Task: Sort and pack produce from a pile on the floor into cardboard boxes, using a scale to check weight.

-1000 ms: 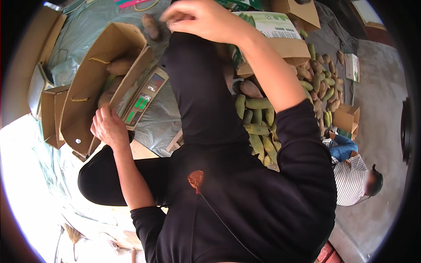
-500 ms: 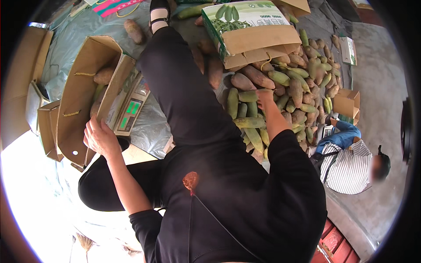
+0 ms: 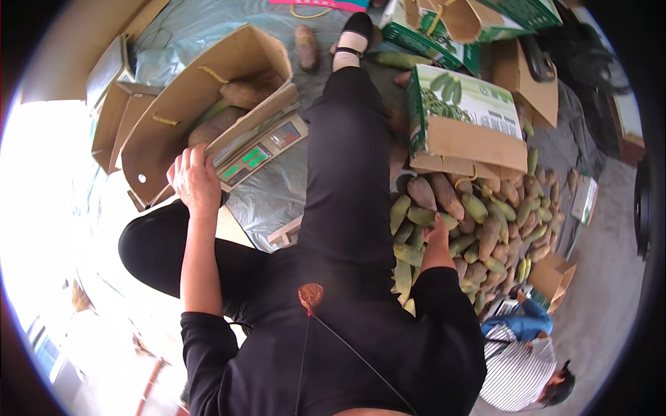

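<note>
My left hand is closed over the near edge of an open cardboard box with yellow cord handles. Inside lie several brownish, soil-covered vegetables and part of a green one. The box sits on a scale with a lit green display. On my right, my right hand grips a green radish at the near left of a big pile of green and brown, soil-covered radishes. Its fingers are partly hidden behind the wrist and the radish.
A printed green-and-white carton lies on the pile's far side. More cartons stand beyond it. A loose brown vegetable lies on the plastic sheet. Another person in a striped top crouches at the lower right, beside a brown box.
The whole view has swung, bringing more cartons in at the far right. My left hand stays on the box edge, and my right hand stays at the near left of the pile.
</note>
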Demonstrator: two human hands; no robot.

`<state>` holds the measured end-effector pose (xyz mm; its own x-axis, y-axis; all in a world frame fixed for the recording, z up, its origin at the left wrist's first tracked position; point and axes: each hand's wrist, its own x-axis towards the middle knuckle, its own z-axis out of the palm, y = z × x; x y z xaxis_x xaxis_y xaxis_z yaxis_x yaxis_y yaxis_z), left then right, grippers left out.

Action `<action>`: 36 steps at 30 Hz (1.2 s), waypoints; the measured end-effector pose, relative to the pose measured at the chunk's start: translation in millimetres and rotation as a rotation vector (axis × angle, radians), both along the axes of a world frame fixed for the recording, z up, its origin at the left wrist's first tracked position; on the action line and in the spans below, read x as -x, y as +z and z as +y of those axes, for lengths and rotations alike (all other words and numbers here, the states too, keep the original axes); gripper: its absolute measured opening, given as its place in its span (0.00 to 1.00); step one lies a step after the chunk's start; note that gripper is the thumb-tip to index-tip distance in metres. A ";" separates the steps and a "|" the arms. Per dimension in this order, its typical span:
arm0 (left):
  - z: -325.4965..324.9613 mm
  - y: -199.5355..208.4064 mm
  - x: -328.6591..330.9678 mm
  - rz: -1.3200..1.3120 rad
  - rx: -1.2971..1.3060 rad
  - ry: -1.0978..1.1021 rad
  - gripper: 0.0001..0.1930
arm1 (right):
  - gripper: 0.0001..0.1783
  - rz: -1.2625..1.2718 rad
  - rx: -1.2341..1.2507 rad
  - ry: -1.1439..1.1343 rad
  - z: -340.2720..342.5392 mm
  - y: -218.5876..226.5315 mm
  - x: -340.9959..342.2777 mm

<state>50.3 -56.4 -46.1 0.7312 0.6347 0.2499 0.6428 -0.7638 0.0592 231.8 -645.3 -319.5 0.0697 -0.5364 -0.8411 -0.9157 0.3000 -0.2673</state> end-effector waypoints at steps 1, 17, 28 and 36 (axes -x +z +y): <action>-0.4 -0.1 -3.8 0.010 0.024 -0.006 0.13 | 0.34 0.014 0.004 -0.052 -5.1 -1.6 0.6; 3.5 3.1 1.0 -0.066 0.058 -0.024 0.12 | 0.28 -0.454 0.028 0.456 51.2 98.6 38.0; 3.5 2.2 0.7 -0.075 0.038 -0.024 0.11 | 0.38 -1.204 0.034 1.271 237.4 274.8 -89.2; 5.9 0.1 0.9 -0.109 0.039 -0.027 0.10 | 0.38 -1.534 -0.217 1.469 363.2 384.5 -99.8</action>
